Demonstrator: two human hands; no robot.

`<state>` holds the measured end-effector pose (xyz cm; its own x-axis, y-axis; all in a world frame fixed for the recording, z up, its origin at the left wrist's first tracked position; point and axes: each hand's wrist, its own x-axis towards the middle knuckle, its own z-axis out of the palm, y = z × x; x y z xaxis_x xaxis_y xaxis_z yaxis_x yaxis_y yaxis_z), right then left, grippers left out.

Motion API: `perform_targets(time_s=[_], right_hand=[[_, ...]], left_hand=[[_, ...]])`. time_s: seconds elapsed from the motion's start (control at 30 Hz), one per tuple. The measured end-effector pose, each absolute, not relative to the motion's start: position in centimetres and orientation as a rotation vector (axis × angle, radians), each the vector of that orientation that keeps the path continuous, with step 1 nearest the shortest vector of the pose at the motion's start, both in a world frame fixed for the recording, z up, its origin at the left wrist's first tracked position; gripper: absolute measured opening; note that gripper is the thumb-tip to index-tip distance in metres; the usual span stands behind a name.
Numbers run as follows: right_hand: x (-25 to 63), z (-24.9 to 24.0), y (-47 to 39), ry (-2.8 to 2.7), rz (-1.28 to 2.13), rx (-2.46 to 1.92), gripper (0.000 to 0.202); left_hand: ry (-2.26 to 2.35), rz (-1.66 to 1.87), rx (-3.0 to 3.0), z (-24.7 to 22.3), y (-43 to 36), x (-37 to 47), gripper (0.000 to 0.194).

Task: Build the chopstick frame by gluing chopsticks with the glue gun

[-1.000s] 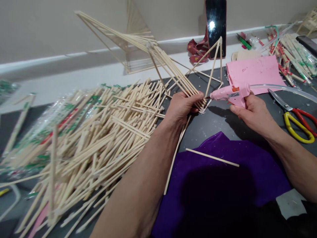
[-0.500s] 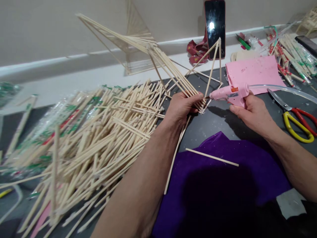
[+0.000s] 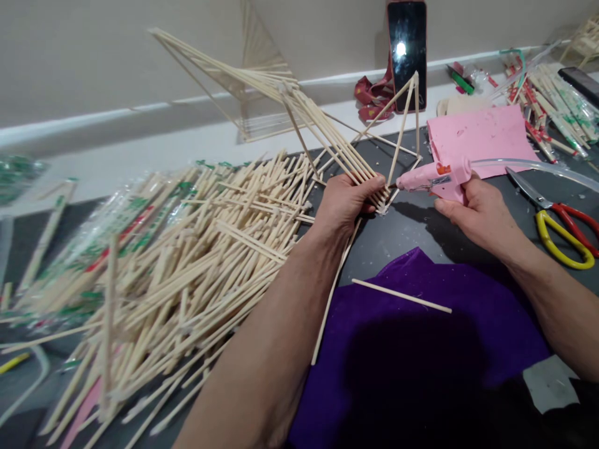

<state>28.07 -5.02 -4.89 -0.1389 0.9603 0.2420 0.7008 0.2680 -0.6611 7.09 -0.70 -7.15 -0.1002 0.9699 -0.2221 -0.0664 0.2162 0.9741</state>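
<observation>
My left hand (image 3: 349, 198) is closed on the near end of a frame of wooden sticks (image 3: 327, 128), thumb on top of several sticks lying side by side. The frame reaches up and left toward the wall, and a triangular part of it stands at the right. In my right hand (image 3: 482, 209) is a pink hot glue gun (image 3: 437, 176), gripped by its handle. Its nozzle meets the stick ends just beside my left thumb; whether it touches them I cannot tell. Whitish glue shows at the corner where the sticks join.
A large heap of loose sticks (image 3: 206, 274) covers the left side. One stick (image 3: 402, 295) lies on purple cloth (image 3: 355, 374). Scissors (image 3: 543, 206) and a pink sheet (image 3: 482, 137) lie right. A phone (image 3: 407, 56) leans on the wall, near wrapped chopsticks (image 3: 556, 106).
Very little differs. The view has shifted slightly, so the things at the left appear a bit farther right. Both hands keep their grip and the nozzle stays at the stick ends.
</observation>
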Motion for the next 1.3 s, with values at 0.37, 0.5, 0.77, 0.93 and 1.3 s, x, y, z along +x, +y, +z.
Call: perform_targets(time_s=[0.37,0.5,0.77,0.93,1.3], right_hand=[[28.01,-4.73,-5.07,-1.921,0.516,-1.476,0.016],[28.02,-4.73,-5.04,-1.913,0.529,-1.481,0.015],[27.98,-4.54,-5.1,-1.925,0.517,-1.494,0.019],[27.99,-4.49,-5.1,-1.927,0.514,-1.507,0.021],[28.04,-4.45,-5.21,-1.931,0.512,-1.481,0.015]], left_hand=[[1.34,1.174,0.989,-7.3,-0.91,7.21,0.013],[1.349,1.188,0.99,-7.33,-0.97,7.31,0.012],[1.353,1.184,1.014,-7.33,-0.96,7.38,0.012],[1.352,1.19,1.009,-7.39,-0.86,7.4,0.014],[1.347,1.172,1.013,-7.27,-1.0,7.47,0.013]])
